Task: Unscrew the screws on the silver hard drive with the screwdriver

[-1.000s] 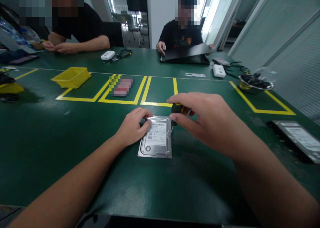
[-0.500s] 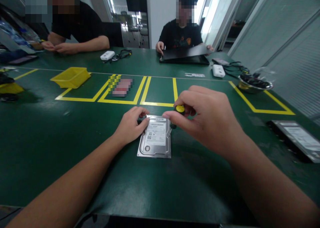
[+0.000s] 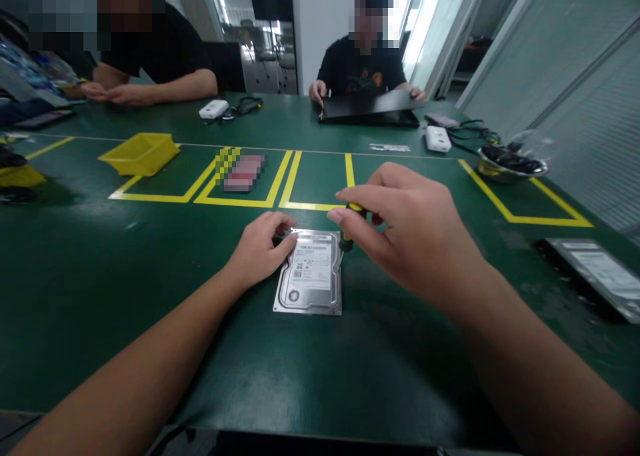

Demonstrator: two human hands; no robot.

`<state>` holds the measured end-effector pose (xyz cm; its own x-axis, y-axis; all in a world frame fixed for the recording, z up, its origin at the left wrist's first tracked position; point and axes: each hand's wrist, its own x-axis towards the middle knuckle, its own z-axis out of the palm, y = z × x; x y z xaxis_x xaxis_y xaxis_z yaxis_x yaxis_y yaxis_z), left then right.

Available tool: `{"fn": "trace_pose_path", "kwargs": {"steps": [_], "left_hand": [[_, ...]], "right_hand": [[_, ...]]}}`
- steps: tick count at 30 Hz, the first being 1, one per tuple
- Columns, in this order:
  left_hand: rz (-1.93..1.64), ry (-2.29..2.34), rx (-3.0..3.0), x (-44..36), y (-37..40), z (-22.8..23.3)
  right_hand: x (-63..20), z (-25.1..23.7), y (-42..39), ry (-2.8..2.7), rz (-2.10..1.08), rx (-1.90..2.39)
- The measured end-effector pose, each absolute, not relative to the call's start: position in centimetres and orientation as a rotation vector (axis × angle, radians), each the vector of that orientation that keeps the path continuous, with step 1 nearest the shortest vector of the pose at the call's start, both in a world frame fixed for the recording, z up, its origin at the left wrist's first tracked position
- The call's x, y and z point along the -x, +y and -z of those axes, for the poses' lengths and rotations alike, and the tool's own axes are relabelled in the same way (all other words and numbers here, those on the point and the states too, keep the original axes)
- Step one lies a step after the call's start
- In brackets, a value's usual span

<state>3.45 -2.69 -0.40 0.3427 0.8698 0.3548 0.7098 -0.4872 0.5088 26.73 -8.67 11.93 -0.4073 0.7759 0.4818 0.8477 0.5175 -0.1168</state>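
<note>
- Since a second ago, the right hand [image 3: 415,233] is being shifted a little: its fingers are being re-set around the yellow cap of the screwdriver [image 3: 350,224], while the hard drive [image 3: 311,273] is being kept in the same spot on the green table [image 3: 100,276].
- The screwdriver is being held nearly upright, fingers clamped on its handle, with the tip set down at the drive's far right corner; whether the tip is seated in a screw head cannot be told.
- The left hand [image 3: 260,249] is being pressed on the drive's far left corner, fingertips curled together over the edge, so the drive is being steadied.
- For the step in hand, the shaft is best being kept straight over the corner, with downward pressure being maintained so that the tip is not slipping across the label.
- Beyond the drive, yellow floor-tape boxes [image 3: 320,189] are being left bare; far left of the drive a yellow bin [image 3: 140,153] is sitting, and far right a steel bowl [image 3: 510,166].
- Across the table from the drive, two other people are being occupied with their own work.
</note>
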Motion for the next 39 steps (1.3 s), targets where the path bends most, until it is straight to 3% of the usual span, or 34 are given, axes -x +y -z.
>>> {"fn": "trace_pose_path", "kwargs": {"steps": [15, 24, 30, 39], "left_hand": [[-0.85, 1.426, -2.315, -3.5, -2.6, 0.6], [-0.824, 1.419, -2.287, -3.4, -2.5, 0.8], [-0.814, 1.408, -2.27, -3.5, -2.5, 0.9], [-0.804, 1.408, -2.268, -3.3, -2.4, 1.0]], "right_hand": [[-27.5, -12.0, -8.8, -2.381, 0.071, 1.136], [-29.1, -15.2, -11.4, -2.178, 0.185, 1.122], [-29.1, -15.9, -12.7, -2.068, 0.042, 1.158], [-28.2, -15.8, -13.4, -2.138, 0.359, 1.256]]}}
